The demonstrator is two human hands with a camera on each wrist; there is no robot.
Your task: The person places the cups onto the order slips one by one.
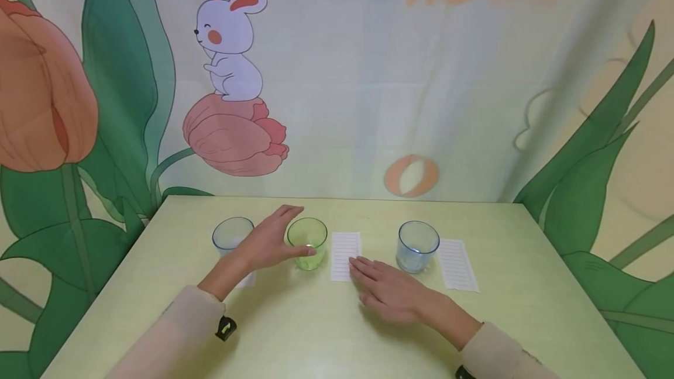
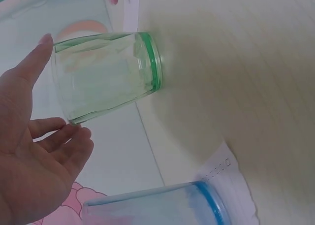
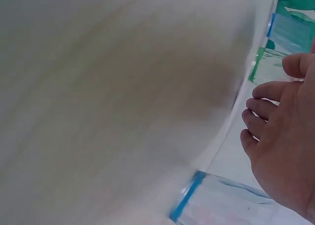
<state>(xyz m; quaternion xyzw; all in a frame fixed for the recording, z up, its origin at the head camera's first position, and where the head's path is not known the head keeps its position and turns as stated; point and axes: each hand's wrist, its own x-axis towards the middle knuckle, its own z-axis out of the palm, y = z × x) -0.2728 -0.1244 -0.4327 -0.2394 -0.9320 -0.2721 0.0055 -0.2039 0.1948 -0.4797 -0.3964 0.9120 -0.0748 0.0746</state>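
A green glass (image 1: 307, 244) stands upright near the middle of the table. My left hand (image 1: 267, 243) is beside it, thumb and fingers spread wide about its upper part. In the left wrist view, the thumb tip and the fingertips (image 2: 81, 131) are right at opposite sides of its rim. My right hand (image 1: 392, 291) is stretched out low over the table, its fingertips overlapping the edge of a lined paper slip (image 1: 345, 250). Nothing shows in its palm in the right wrist view. A clear blue glass (image 1: 418, 244) stands behind it, to the right.
Another blue-rimmed glass (image 1: 229, 231) is on the left, partly hidden by my left hand, with a paper slip (image 1: 246, 280) under my wrist. Right of the other blue glass lies one more lined slip (image 1: 458, 265). A printed curtain (image 1: 337, 104) hangs behind the table (image 1: 316, 332).
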